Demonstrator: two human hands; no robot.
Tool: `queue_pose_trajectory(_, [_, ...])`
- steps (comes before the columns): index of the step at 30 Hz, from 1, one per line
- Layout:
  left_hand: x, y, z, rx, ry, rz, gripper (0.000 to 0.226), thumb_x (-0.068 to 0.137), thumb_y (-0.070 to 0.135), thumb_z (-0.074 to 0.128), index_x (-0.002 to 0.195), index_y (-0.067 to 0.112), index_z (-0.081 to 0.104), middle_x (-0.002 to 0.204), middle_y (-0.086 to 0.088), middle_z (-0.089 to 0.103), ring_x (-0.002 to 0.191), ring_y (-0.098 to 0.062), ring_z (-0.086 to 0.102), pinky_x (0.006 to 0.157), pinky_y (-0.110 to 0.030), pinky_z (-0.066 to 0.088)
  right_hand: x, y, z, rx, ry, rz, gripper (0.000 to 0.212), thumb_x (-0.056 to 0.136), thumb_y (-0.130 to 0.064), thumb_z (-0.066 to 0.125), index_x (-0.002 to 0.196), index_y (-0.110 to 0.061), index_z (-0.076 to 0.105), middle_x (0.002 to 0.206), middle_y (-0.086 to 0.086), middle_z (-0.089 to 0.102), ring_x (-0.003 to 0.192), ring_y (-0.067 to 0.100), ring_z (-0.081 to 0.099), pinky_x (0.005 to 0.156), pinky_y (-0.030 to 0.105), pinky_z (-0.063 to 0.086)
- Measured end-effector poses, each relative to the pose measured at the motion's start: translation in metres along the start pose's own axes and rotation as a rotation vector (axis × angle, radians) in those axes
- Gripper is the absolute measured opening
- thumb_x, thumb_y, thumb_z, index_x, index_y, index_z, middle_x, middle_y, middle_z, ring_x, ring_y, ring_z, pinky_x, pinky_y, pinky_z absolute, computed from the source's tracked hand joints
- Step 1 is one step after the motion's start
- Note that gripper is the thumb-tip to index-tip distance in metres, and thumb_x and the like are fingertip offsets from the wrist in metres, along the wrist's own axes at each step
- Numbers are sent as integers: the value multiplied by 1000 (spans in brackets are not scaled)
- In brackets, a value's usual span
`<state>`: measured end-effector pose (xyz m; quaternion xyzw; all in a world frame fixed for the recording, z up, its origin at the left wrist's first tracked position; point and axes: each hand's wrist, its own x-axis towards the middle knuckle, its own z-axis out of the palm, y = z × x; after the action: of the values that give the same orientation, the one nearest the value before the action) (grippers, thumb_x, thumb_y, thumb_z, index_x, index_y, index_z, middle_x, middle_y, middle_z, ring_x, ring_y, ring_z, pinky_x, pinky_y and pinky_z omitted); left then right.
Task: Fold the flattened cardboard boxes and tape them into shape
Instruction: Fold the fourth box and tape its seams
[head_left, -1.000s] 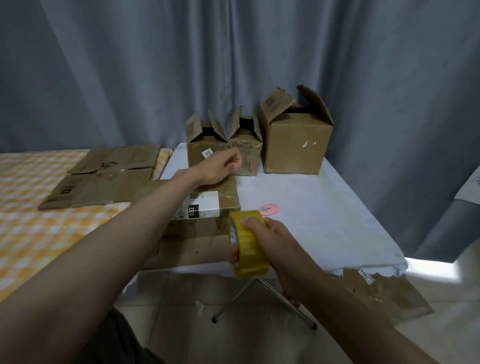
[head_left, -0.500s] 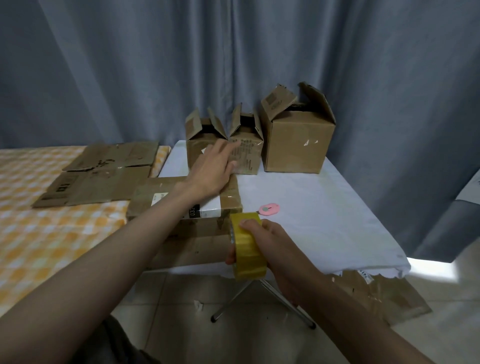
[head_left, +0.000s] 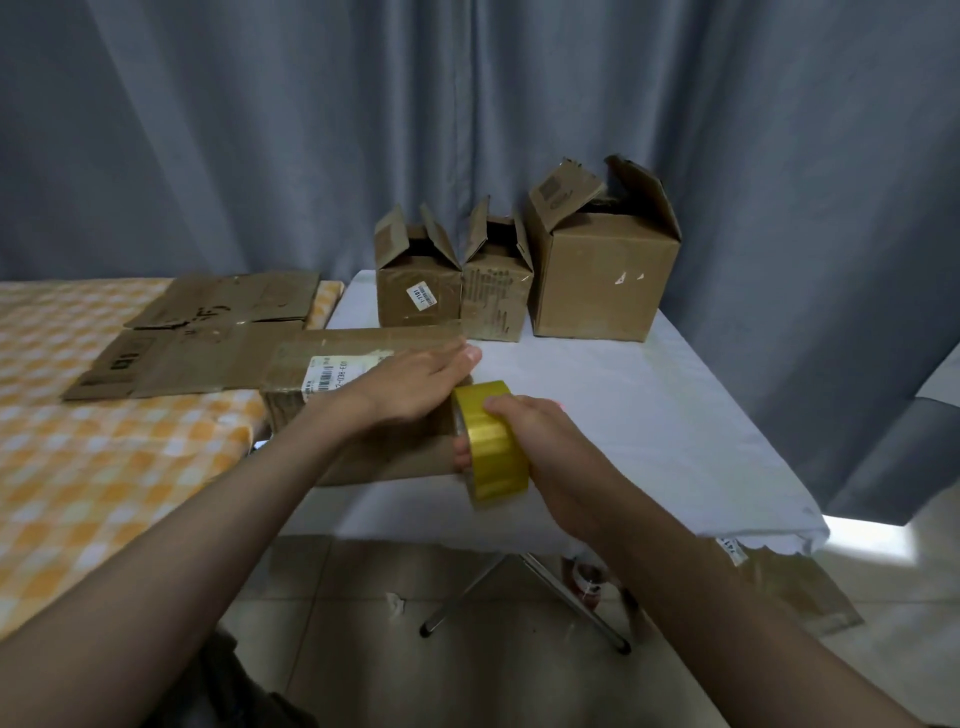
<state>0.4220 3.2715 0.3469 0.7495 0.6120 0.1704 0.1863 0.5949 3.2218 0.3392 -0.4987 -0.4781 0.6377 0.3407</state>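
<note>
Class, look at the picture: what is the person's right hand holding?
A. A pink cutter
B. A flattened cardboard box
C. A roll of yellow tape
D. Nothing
C: the right hand grips the roll of yellow tape at the near edge of the white table, fingers curled round it.

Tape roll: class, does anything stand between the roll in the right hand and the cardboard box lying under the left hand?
Nothing visible does. The right hand grips the yellow tape roll right at the near right edge of the cardboard box, which the left hand presses flat on the table.
</note>
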Motion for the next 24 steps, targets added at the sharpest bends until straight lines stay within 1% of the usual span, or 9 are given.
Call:
queue_pose_trajectory(4, [5,-4,-3,28,-86,-13,91,77,90,25,149,34,38,159,10,33,145,-19,31,119,-47,24,11,2,-2,-17,-27,28,42,99,-41,54,129,-11,53,109,18,72,104,34,69,99,51,52])
queue_pose_trajectory(7, [5,-5,0,14,-94,-33,103,67,97,24,148,36,37,159,11,32,144,-21,32,119,-47,25,23,0,-18,-127,74,-46,28,102,-31,44,102,-8,61,81,6,67,82,21,66,81,34,55])
queue_pose_trajectory(8, [4,-6,1,0,-80,-43,106,64,99,25,151,38,34,160,13,28,146,-19,29,120,-45,23,31,0,-28,-272,172,-113,22,101,-24,44,101,-9,61,78,3,67,79,19,65,78,34,55])
queue_pose_trajectory(10, [4,-6,3,-29,-41,-57,111,60,100,27,153,40,30,161,16,24,147,-16,26,118,-40,22,46,1,-46,-637,278,-269,20,99,-13,48,115,-12,60,95,5,72,93,21,68,90,39,53])
queue_pose_trajectory(13, [4,-5,6,-47,14,-39,109,57,100,30,146,38,40,154,16,34,136,-15,39,101,-33,33,71,7,-63,-1109,191,-404,38,96,-14,60,134,-16,59,130,10,61,123,30,53,103,40,43])
queue_pose_trajectory(15, [3,-4,7,-77,35,-27,106,56,99,33,139,35,47,141,16,37,124,-11,44,93,-31,35,82,13,-67,-1271,118,-434,24,98,-18,58,119,-13,68,120,11,64,116,33,54,95,42,47])
queue_pose_trajectory(17, [3,-4,7,-77,38,-18,106,55,99,34,137,33,49,136,18,37,122,-9,45,95,-31,37,87,17,-71,-1263,110,-437,14,98,-18,58,103,-11,70,105,9,65,103,31,59,86,43,50])
queue_pose_trajectory(21, [0,-5,5,-40,6,-6,119,49,105,33,143,33,45,142,21,35,124,-6,41,98,-32,36,85,10,-80,-1162,206,-430,10,88,-8,63,92,-16,66,95,0,63,89,22,64,79,42,54])
queue_pose_trajectory(24, [-1,-8,6,-38,-11,-3,124,46,106,35,147,35,41,148,24,31,124,-2,36,96,-29,32,76,-4,-78,-865,245,-550,16,88,-2,66,94,-17,70,94,3,68,69,20,69,58,40,59])
